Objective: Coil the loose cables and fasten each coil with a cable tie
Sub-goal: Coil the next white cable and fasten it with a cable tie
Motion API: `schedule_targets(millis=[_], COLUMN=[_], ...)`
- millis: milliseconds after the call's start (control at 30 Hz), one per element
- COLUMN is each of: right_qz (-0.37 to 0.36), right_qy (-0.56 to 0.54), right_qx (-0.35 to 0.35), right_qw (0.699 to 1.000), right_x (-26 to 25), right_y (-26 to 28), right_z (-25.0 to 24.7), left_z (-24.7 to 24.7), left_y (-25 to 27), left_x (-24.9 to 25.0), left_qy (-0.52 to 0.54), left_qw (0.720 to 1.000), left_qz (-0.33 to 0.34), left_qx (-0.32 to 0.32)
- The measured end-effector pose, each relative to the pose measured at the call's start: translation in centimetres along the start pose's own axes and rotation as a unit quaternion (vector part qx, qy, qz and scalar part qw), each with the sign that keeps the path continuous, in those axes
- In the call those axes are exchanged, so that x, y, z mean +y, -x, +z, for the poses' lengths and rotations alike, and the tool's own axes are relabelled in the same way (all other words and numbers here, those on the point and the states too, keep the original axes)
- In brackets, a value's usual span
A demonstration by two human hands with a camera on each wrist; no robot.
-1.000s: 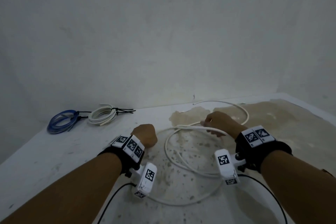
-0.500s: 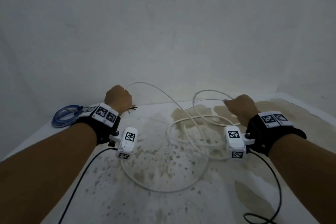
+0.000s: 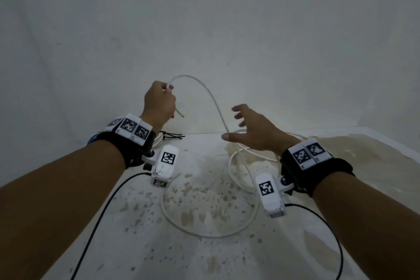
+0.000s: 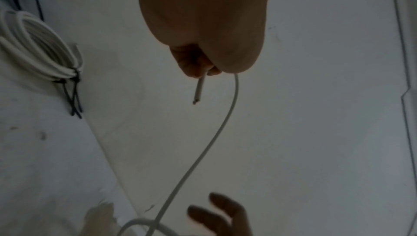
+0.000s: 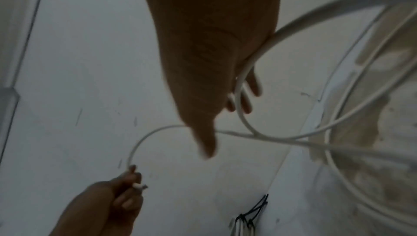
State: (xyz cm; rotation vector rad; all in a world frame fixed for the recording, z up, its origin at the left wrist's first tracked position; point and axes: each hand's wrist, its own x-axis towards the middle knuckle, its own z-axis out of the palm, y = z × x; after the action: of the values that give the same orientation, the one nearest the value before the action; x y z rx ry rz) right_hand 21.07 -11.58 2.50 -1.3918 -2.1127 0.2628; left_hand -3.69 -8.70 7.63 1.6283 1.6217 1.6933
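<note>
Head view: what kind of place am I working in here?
Likely a bare workroom or utility space: a stained white table pushed against a plain scuffed wall, with only a loose white cable and a tied white coil on it.

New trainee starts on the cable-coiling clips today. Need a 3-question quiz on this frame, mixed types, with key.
1. True or false: the left hand grips the loose white cable near its cut end.
2. Multiple choice. The right hand is: A) closed round a cable tie; B) open with fingers spread, next to the raised cable; C) flat on the table.
3. Fill in: the finished white coil on the table is fastened with ___ cable ties.

Key: 1 true; 2 B; 3 black.
</note>
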Motion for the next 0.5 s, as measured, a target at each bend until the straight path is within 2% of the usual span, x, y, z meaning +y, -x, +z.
schedule_targets(millis=[67,100,200,300,367,500], right_qz=[0.088,0.122,0.149,0.153,0.145,0.135], right_qy=[0.048,0.091,0.160,0.218,0.248,0.214], right_qx=[-0.014,-0.044,-0.145,-0.178,-0.159,-0.088], right_qw=[0.995,0.987,0.965,0.947,0.945,0.964], right_x=[-0.3,-0.1,0.8,1.3,1.0,-1.9], right_y=[-0.6,-0.6,0.3,0.6,-0.1,-2.0], right_z=[1.2,1.9,3.3,3.1,2.0,-1.3], left_z=[-1.1,-1.8,-4.2,-6.1,-6.6,-5.9], left_y=[-0.4,-0.5,-1.0,-1.5,-1.3,0.1], left_x=[1.5,2.2,3.1,2.7,2.2,1.8], left_qy=[0.042,0.054,0.066,0.026,-0.037,-0.096], left_qw=[0.999,0.997,0.995,0.996,0.998,0.991], left_qz=[0.029,0.036,0.052,0.034,0.001,-0.048], left_qx=[0.019,0.029,0.062,0.076,0.045,-0.076])
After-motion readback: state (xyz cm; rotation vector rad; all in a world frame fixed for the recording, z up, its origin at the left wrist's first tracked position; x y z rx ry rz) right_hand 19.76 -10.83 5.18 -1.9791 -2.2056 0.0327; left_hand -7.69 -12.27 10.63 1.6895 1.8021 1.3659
